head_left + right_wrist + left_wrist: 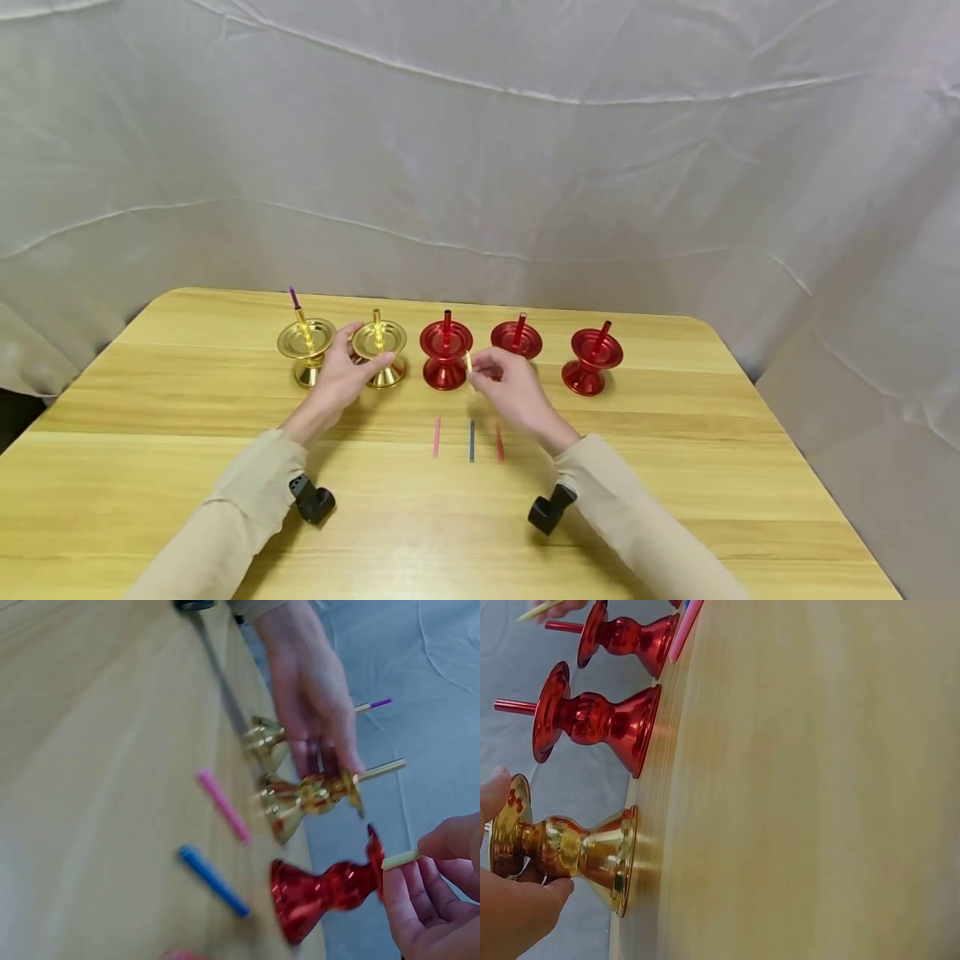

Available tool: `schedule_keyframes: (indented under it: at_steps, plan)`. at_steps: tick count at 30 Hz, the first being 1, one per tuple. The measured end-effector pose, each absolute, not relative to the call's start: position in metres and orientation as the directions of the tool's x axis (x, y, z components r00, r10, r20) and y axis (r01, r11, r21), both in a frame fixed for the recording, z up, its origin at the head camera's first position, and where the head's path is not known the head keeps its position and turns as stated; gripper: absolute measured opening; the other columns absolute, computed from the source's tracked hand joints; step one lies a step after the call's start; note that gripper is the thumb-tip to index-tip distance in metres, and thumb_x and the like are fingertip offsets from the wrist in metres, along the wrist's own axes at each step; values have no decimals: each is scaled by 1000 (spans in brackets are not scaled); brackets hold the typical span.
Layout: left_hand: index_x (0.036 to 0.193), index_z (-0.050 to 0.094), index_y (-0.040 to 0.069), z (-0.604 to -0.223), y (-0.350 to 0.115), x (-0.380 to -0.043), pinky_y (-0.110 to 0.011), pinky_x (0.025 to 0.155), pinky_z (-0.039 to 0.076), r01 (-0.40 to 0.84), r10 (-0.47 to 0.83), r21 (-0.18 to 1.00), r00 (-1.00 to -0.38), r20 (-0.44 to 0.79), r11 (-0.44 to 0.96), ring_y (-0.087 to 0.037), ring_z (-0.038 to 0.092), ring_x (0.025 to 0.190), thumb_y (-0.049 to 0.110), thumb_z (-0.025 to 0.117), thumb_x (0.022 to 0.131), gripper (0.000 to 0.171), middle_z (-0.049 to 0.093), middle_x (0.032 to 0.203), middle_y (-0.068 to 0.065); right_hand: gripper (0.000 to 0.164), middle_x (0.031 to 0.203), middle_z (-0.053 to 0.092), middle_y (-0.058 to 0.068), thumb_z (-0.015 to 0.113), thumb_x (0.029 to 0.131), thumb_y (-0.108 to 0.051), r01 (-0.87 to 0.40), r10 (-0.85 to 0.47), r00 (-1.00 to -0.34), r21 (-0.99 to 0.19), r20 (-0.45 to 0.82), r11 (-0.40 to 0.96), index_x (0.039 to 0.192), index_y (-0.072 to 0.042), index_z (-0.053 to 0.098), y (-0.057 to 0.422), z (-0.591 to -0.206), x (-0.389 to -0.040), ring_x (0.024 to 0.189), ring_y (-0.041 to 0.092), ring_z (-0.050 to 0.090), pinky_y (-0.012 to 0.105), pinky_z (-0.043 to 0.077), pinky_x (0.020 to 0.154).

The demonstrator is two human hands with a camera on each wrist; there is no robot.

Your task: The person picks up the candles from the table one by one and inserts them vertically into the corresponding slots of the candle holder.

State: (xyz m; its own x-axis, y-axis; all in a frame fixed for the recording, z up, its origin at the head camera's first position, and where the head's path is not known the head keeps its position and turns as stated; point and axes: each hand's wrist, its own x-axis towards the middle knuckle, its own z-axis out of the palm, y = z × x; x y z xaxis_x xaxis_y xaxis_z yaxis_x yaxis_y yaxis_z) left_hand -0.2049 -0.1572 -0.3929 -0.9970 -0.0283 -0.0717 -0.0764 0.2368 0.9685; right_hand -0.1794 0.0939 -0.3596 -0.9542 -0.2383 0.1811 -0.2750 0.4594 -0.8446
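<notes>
I have the left hand (343,379) gripping the inner gold holder (387,377) by its dish, thumb along the near rim and fingers at the left edge; the holder is upright on the table (390,533). The right hand (517,392) pinches the yellow candle (469,367) between thumb and fingers, tilted and raised, just beside the left red holder (446,372); from my right wrist view I can't tell whether it touches that dish. The middle red holder (517,339) is partly hidden behind the same hand, and the right red holder (585,380) stands farther right. Nearer me lie the pink candle (437,437), blue candle (472,442) and red candle (499,442), in a row, apart. The outer gold holder (306,372), left of the left hand, bears the purple candle (294,297) upright in its tube. Pale cloth (480,183) hangs behind
</notes>
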Motion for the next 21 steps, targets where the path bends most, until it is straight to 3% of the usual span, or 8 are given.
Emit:
schedule_keyframes:
  at_steps: [14,21]
  plan:
    - [152,11,1,-394,-159,-207,-44,109,32,-63,-11,972,-998,-62,229,-38,40,130,15,68,91,85,38,142,-32,17,95,66,9,66,90,-6,-309,-216,-947,-864,239,398,105,1,66,43,-322,-209,90,20,62,29,50,84]
    - [152,13,0,-394,-159,-206,-44,109,32,-62,-16,975,-998,-60,213,-37,41,129,15,69,91,84,39,142,-31,17,96,67,12,66,91,-5,-339,-206,-937,-878,282,339,106,3,67,23,-313,-219,89,21,63,24,50,80]
